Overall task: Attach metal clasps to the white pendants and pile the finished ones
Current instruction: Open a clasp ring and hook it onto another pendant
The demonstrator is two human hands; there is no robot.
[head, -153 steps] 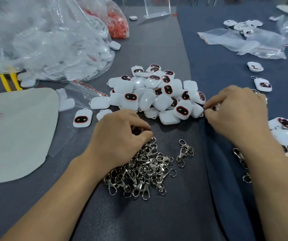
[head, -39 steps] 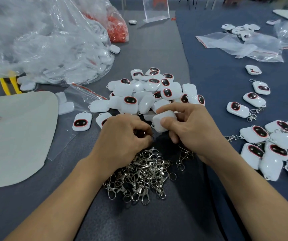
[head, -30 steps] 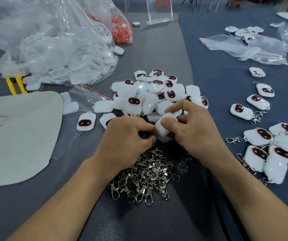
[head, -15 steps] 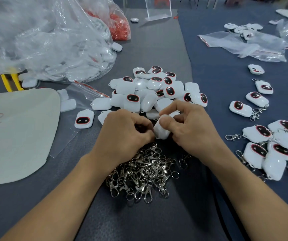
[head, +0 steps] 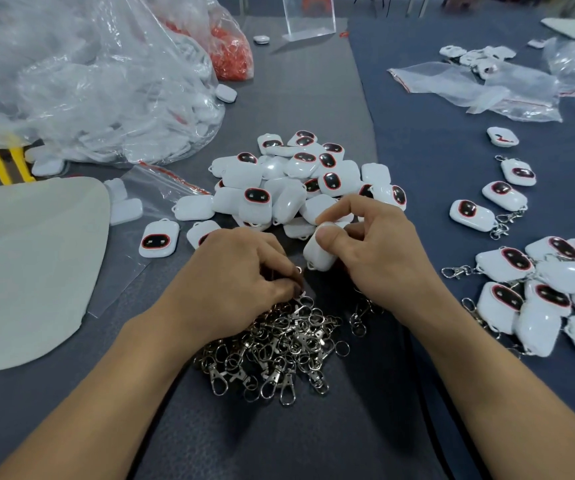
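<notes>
Pinching pendant [head: 319, 252] (right hand [head: 379, 252]) beside clasp [head: 298, 270]

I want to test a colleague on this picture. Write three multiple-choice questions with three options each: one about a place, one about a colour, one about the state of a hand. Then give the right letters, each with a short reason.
1. Where is the heap of loose metal clasps?
A. On the grey table, just below the left hand
B. In a metal bowl
C. In the person's lap

2. What colour are the two handles under the big clear bag at the left edge?
A. Green
B. Yellow
C. Blue

3. What is the right hand doing?
A. Lying flat on the table
B. Holding scissors
C. Pinching a white pendant

Answers:
1 A: the clasps lie heaped on the table against the left hand.
2 B: both handles are bright yellow.
3 C: its thumb and fingers curl round the pendant.
</notes>
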